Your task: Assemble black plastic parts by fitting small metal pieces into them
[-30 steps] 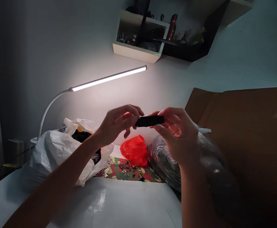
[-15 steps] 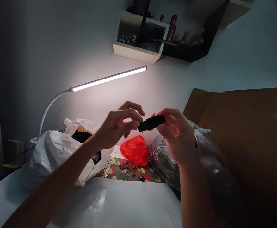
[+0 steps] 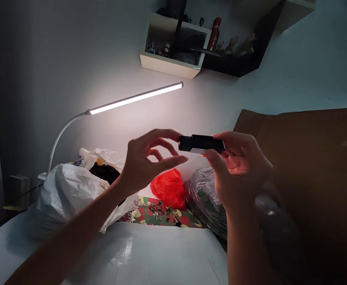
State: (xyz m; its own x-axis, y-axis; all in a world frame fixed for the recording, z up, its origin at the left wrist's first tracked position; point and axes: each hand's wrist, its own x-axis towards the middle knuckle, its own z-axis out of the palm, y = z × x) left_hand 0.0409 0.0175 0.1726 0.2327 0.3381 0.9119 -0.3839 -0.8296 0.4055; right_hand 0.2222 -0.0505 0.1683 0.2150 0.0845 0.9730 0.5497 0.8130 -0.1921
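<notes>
Looks like a home to me. Ornaments [image 3: 151,48] sit on a wall shelf [image 3: 169,65]; a lamp [image 3: 136,99] lights plastic bags [image 3: 72,180] below.

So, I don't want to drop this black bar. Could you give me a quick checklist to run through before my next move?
1. Right hand grips the black bar: ok, its thumb and fingers pinch the right end.
2. Left hand grips it too: not ok, the index fingertip is at the left end but the thumb stands apart below.
3. Desk lamp lit: ok.
4. Loose metallic pieces gathered up: not ok, they lie scattered on the camouflage-patterned surface.
5. Contents of the red plastic bag known: cannot tell, they are hidden.
</notes>
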